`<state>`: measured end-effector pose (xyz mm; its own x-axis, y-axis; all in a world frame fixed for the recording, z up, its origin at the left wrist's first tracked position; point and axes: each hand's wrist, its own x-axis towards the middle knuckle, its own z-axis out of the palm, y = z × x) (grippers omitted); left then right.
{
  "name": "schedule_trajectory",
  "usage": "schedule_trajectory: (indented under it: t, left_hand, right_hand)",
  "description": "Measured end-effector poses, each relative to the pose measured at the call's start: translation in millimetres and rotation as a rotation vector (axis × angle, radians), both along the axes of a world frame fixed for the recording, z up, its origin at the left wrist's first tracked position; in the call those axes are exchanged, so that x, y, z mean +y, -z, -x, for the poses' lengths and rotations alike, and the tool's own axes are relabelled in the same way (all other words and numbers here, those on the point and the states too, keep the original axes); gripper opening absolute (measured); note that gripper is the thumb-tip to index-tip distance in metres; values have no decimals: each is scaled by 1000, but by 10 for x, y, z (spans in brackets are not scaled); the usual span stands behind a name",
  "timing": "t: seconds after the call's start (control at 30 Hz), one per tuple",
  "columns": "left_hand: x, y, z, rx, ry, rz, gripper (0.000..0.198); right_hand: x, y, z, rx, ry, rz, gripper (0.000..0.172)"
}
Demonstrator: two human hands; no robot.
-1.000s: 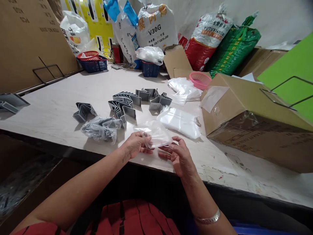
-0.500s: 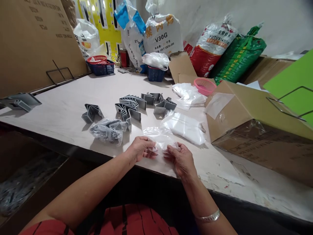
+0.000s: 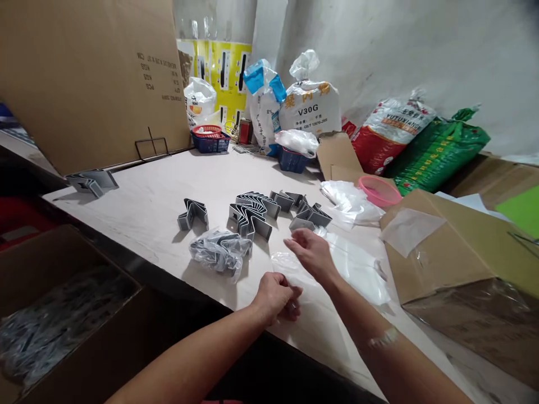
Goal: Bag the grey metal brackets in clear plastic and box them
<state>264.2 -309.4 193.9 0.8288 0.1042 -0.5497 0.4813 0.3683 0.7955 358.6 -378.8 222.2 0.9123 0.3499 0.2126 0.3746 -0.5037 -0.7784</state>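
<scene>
My left hand rests near the table's front edge, fingers closed in a pinch on the edge of a clear plastic bag that lies flat on the table. My right hand is stretched forward over the table, fingers loosely curled and apart, with nothing in them. It is just short of a group of grey folded metal brackets. More brackets lie in a row to the left of it. A filled bag of brackets lies left of my hands.
A pile of empty clear bags lies to the right, beside a cardboard box. A carton of bagged parts stands at lower left. A pink basket, blue baskets and sacks line the back.
The view has swung left and up. My right hand let go of the clear bag and moved forward toward the brackets. My left hand still pinches the bag, now lying on the table.
</scene>
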Motion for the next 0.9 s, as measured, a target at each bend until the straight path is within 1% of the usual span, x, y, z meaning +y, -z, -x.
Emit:
schedule_trajectory:
  t: [0.07,0.17,0.23,0.3,0.37,0.43,0.53,0.57,0.6,0.63,0.67,0.73,0.77,0.83,0.9]
  left_hand:
    - [14,-13,7,1,31,-23,26]
    - [35,-11,21,18,34,-5,27]
    - [42,10,24,26,23,14,27]
    - [44,38,20,17,17,26,28]
    - [43,63,10,-9,21,36,28]
    - [43,77,0,-24,40,37,27]
    - [52,78,6,-19,37,33,27]
    - [60,77,15,-20,21,45,28]
    - [72,76,28,-23,-2,61,30]
    - [87,75,41,-27,-29,76,31]
    - [105,75,54,-34,-57,85,32]
    - [146,70,70,-51,-110,78,33]
    - [165,64,71,-61,-138,64,33]
    - [198,42,57,-76,-189,39,34]
    - [217,9,30,-79,-214,16,34]
  right_hand:
    - [296,97,-158,107,-1,68,32]
    - [573,275,-316,137,49,60,27]
    - [635,351,-368,123,68,18,22]
    - [606,366,-400,118,72,-19,20]
    - [492,314,-434,137,54,-72,17]
    - [289,200,-475,162,19,-133,21]
    - [-172,-28,-516,221,-100,-271,27]
    - [-354,-97,-515,256,-149,-295,28]
    - [-537,-154,-504,301,-192,-283,28]
    - [-713,-194,-485,357,-233,-239,28]
    - [-874,-215,-458,421,-267,-162,27]
    - [-1120,-203,-392,543,-340,14,26]
    - [-1197,-174,-358,588,-380,95,24]
    - [-1258,-90,-295,613,-456,229,19]
    - [-1218,0,-248,552,-520,326,11]
